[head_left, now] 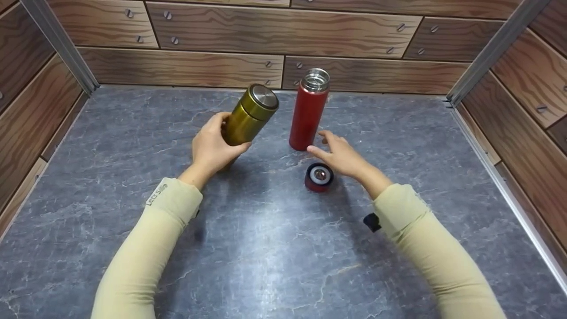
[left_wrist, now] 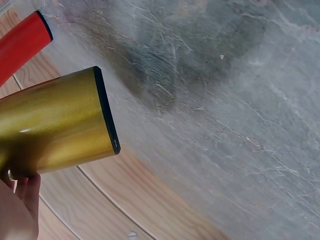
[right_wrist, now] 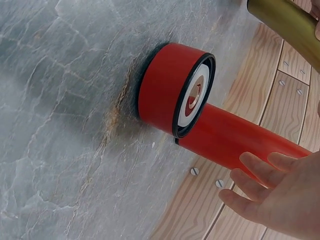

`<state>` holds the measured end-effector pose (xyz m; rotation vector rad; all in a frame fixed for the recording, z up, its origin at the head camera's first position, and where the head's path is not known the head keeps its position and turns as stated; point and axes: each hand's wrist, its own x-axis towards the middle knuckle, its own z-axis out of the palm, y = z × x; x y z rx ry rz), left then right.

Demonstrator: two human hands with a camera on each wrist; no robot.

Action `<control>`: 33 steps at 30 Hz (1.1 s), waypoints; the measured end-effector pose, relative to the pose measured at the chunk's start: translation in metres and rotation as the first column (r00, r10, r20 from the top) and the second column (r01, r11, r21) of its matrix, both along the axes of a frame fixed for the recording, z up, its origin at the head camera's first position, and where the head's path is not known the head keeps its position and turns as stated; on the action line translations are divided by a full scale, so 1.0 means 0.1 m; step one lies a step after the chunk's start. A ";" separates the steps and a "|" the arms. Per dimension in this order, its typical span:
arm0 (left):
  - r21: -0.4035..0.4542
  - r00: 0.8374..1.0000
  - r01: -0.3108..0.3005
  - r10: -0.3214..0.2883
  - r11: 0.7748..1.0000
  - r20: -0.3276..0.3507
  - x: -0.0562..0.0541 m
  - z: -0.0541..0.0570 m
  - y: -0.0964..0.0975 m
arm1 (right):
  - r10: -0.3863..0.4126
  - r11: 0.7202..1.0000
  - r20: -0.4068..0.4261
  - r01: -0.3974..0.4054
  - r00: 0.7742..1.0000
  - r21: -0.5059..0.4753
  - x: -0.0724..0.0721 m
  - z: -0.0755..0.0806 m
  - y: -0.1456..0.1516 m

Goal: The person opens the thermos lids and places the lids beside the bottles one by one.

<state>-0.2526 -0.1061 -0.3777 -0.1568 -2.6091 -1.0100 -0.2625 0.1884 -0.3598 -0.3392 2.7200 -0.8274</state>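
My left hand (head_left: 215, 142) grips a gold thermos flask (head_left: 250, 116), its steel-topped lid on, and holds it tilted. In the left wrist view the dark-rimmed base of the gold flask (left_wrist: 60, 122) stands off the grey tabletop. A red thermos flask (head_left: 307, 116) stands upright to the right with its steel mouth uncovered. Beside its lower part is my right hand (head_left: 343, 155), fingers spread and holding nothing. The red lid (head_left: 318, 177) lies in front of the red flask, its inner side facing up. In the right wrist view my right hand (right_wrist: 280, 192) overlaps the red flask (right_wrist: 235, 137).
The grey marble-patterned tabletop (head_left: 266, 248) is bounded at the back by a wood-patterned wall (head_left: 283, 31). Wood-patterned side walls (head_left: 522, 133) with metal corner posts (head_left: 62, 48) stand left and right.
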 end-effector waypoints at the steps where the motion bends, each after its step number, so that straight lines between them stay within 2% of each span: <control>1: -0.008 1.000 0.003 -0.003 1.000 0.000 0.00 0.00 0.01 | -0.004 1.000 0.002 0.004 1.000 -0.001 0.00 0.00 0.00; 12: -0.066 0.999 0.039 -0.040 0.997 -0.015 0.00 0.01 0.06 | 0.005 1.000 -0.004 -0.005 1.000 -0.031 0.00 0.04 0.00; 19: -0.113 0.998 0.050 -0.053 0.992 -0.019 0.00 0.04 0.09 | -0.015 0.993 0.001 0.015 1.000 -0.113 0.00 0.10 -0.04; 25: -0.123 0.998 0.057 -0.061 0.991 -0.033 -0.02 0.06 0.14 | -0.041 0.984 -0.023 0.036 0.999 -0.177 0.01 0.14 -0.06; 33: -0.130 0.997 0.075 -0.079 0.989 -0.026 -0.02 0.03 0.15 | -0.047 0.979 -0.032 0.040 0.998 -0.201 0.01 0.13 -0.06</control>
